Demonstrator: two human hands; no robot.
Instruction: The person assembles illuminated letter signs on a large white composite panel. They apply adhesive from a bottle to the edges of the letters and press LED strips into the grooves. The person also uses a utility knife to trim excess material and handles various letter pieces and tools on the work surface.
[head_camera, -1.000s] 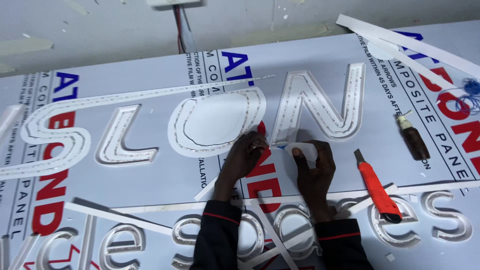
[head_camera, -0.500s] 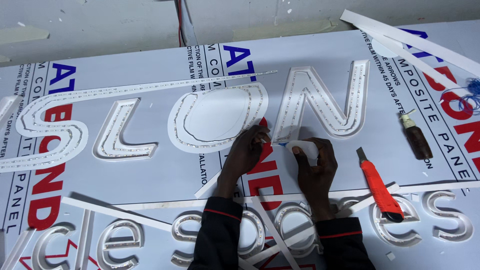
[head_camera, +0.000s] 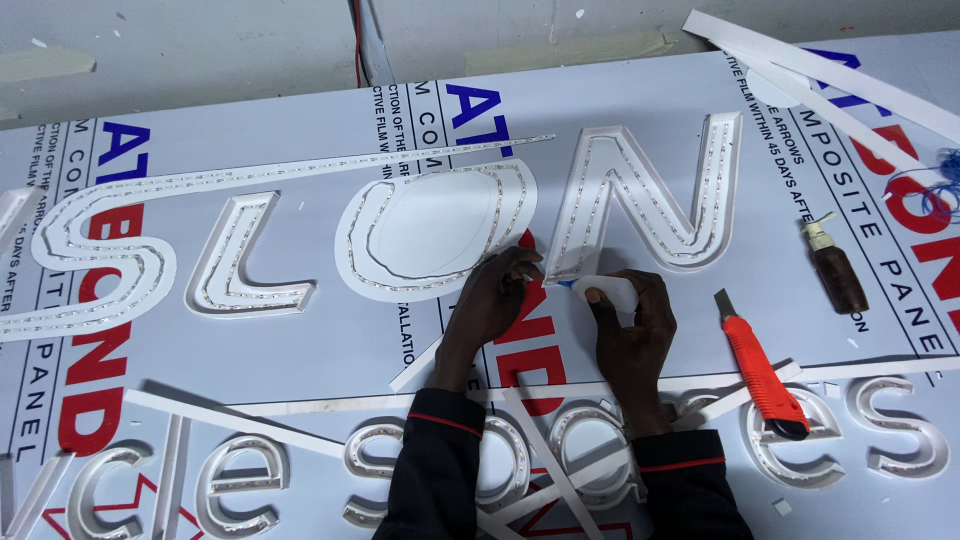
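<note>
My left hand (head_camera: 492, 300) presses its fingertips on the lower left corner of a large white channel letter with a light strip inside it (head_camera: 645, 200), lying on a white printed panel (head_camera: 330, 330). My right hand (head_camera: 630, 325) grips a small white squeeze bottle (head_camera: 612, 291) with a blue nozzle aimed at that same corner. An oval white letter (head_camera: 435, 230) lies just left of my hands. Both forearms wear dark sleeves with a red band.
A red utility knife (head_camera: 762, 378) lies to the right of my right hand, and a small brown bottle (head_camera: 835, 270) farther right. More white letters sit at left (head_camera: 235, 265) and along the bottom (head_camera: 880, 430). Loose white strips (head_camera: 230, 420) cross the panel.
Both hands stay at the letter's lower left corner. The view has shifted slightly; nothing else has visibly moved.
</note>
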